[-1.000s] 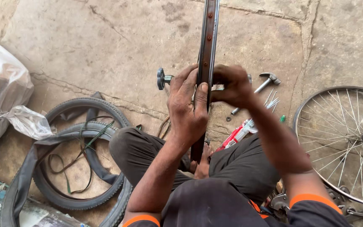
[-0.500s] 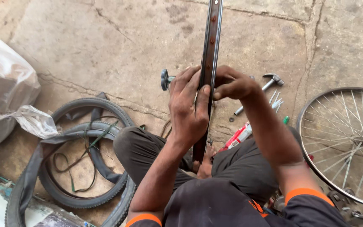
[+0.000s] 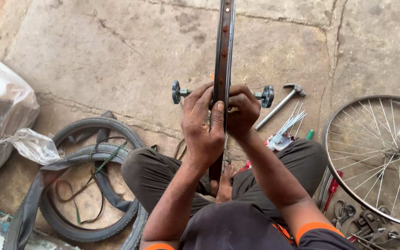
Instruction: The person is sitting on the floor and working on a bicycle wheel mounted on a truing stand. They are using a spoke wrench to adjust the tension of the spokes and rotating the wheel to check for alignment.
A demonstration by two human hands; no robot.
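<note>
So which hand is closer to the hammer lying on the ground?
The right hand. It grips the upright dark metal wheel rim on the side where the grey metal hammer lies. The left hand holds the rim's other side, farther away.

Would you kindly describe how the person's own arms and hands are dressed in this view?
Both hands, the left hand and the right hand, are bare: no gloves, rings or watch show. The forearms are uncovered too. A dark short-sleeved shirt ends above each elbow in an orange cuff.
</note>
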